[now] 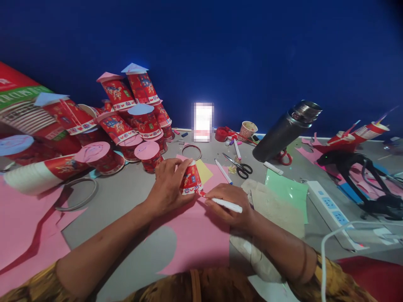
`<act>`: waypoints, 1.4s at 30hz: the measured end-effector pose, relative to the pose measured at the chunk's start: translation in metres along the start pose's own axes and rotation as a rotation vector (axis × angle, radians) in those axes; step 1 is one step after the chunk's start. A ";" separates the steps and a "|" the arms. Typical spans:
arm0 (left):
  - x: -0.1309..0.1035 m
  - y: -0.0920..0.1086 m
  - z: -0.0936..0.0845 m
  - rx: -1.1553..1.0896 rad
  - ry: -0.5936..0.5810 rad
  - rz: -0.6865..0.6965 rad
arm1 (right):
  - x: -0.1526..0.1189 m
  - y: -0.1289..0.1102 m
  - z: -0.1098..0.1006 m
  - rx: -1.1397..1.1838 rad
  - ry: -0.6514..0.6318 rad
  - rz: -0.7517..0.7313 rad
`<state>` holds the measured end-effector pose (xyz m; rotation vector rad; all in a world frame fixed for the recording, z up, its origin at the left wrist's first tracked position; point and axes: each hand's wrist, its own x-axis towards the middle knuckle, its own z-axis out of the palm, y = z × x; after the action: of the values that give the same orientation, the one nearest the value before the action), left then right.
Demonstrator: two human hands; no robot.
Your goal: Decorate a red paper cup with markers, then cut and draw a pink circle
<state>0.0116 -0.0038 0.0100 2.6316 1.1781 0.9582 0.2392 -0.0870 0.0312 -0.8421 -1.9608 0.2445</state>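
Observation:
My left hand (168, 184) is closed around a red patterned paper cup (190, 178), which sits over a sheet of pink paper (201, 239). A white marker pen (227, 205) is gripped in my right hand (228, 201), its red tip at the white band on the cup's lower edge. Beyond the hands lie a yellow paper piece (204, 171), black-handled scissors (241, 167) and another white marker (223, 171). To the left of my left hand stands a cup with a pink paper disc (148, 150) on top.
Stacked red cups with paper tops (141, 86) fill the back left. A dark thermos (283, 132), a power strip (333, 214) with a white cable and a black strap-like device (362, 180) occupy the right. A bright, blurred screen (202, 121) stands at the back against the blue wall.

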 end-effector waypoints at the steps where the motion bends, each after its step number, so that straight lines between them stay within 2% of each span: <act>1: 0.000 0.000 0.000 0.005 -0.001 0.005 | 0.000 -0.001 0.001 -0.011 0.003 -0.006; 10: -0.002 0.005 -0.002 0.051 0.029 0.064 | 0.002 -0.004 0.003 -0.032 0.004 -0.002; 15: -0.002 0.006 -0.002 0.061 0.028 0.067 | 0.002 -0.005 0.003 -0.019 -0.028 0.008; 24: -0.001 0.010 -0.006 0.138 0.013 0.083 | 0.002 -0.001 0.006 -0.045 0.008 0.013; 42: -0.001 0.008 -0.003 0.158 0.031 0.088 | 0.002 -0.001 0.007 -0.028 -0.006 -0.005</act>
<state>0.0144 -0.0110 0.0147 2.8233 1.2012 0.9616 0.2319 -0.0856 0.0292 -0.8555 -1.9756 0.2179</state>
